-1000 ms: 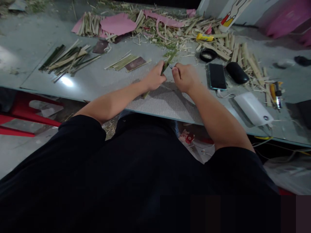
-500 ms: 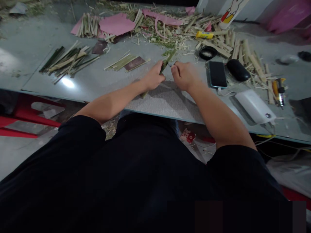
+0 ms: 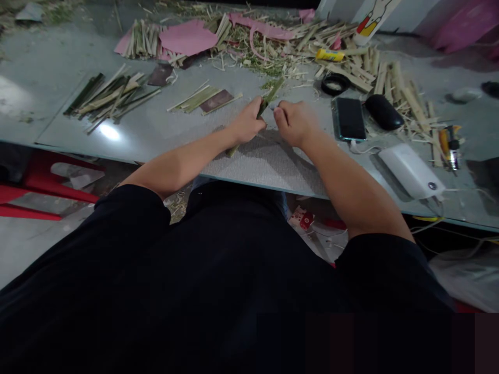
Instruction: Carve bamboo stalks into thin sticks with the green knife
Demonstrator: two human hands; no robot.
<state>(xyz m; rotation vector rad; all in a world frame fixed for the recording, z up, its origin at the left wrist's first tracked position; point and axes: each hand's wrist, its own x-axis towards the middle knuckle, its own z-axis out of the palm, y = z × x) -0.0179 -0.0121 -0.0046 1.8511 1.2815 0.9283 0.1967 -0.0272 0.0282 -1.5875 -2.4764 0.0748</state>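
My left hand (image 3: 248, 122) is closed around a green plant strip (image 3: 274, 91), which slants up to the right, past the fingers; its lower end shows below my wrist. Just right of the strip, my right hand (image 3: 291, 120) is curled into a fist. A small greyish tip shows at its fingers, too small to make out. On the grey table (image 3: 195, 143), left of my hands, lie several thin pale green strips (image 3: 198, 98) with a brown rectangular piece (image 3: 217, 101). Farther left is a loose pile of green and tan strips (image 3: 113, 96).
Shavings (image 3: 265, 57) and pink paper (image 3: 189, 37) cover the back. On the right are a black ring (image 3: 334, 83), a phone (image 3: 350, 119), a black oval case (image 3: 384, 112), a white power bank (image 3: 411, 171) with cables, and a yellow-black cutter (image 3: 452, 148). A yellow tube (image 3: 329, 55) lies behind.
Both hands keep nearly the same place and grip. The view has shifted very slightly, and my right fist sits a little closer to the strip.
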